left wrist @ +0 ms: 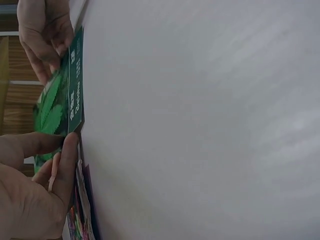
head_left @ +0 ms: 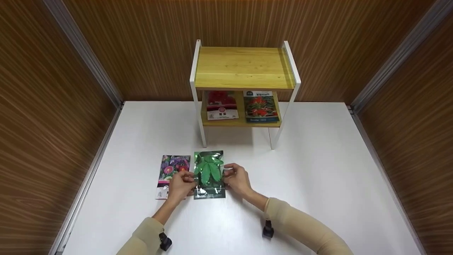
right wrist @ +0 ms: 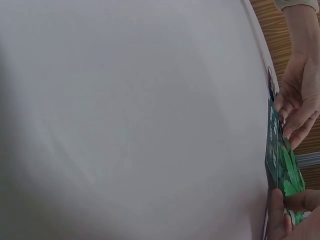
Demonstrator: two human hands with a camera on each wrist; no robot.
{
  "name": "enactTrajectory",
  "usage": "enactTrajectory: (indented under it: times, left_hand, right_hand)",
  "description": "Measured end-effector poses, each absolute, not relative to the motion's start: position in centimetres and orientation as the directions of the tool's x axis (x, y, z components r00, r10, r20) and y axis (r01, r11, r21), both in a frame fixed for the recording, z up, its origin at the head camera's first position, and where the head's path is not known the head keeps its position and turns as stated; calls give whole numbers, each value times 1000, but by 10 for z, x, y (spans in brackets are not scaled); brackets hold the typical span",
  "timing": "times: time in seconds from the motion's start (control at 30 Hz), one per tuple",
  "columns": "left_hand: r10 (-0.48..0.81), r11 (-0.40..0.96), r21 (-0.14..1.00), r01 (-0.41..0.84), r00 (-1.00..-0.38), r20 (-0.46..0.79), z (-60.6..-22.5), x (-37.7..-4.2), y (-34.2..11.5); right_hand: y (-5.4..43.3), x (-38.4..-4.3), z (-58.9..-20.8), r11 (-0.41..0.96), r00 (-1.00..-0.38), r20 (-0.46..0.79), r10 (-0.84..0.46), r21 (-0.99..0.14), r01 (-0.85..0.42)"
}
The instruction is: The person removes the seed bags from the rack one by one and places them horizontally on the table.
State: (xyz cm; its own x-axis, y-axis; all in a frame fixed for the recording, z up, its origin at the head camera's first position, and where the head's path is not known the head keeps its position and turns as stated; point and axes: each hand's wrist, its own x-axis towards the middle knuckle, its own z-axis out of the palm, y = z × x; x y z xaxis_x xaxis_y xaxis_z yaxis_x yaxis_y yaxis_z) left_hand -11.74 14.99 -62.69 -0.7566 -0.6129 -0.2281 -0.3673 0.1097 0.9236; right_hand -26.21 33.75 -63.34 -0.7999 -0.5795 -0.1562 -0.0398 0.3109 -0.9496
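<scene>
A green seed packet (head_left: 209, 175) with a large leaf picture is held at both long sides, close over the white table. My left hand (head_left: 182, 185) pinches its left edge between thumb and fingers, seen closer in the left wrist view, where the packet's dark lower strip (left wrist: 75, 85) shows white lettering. At the opposite edge, my right hand (head_left: 238, 179) pinches with thumb and fingers, as the right wrist view also shows. Just left of it lies a flower seed packet (head_left: 169, 168) with purple and pink blooms, partly covered by my left hand.
Behind the hands stands a small two-tier wooden shelf (head_left: 244, 67) with white side frames. On its lower tier lie a red-flower packet (head_left: 222, 106) at left and an orange-red flower packet (head_left: 261, 106) at right. Wood-grain walls (head_left: 159, 53) enclose the white table (head_left: 311, 177).
</scene>
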Motion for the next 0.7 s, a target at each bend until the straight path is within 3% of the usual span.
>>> enactTrajectory:
  times: [0.7]
  left_hand:
    - [-618,174,895,-410,-753,-225,-628,-118,151]
  right_hand:
    - [339,-262,-633,333,-780,-148,-608,-939,-81]
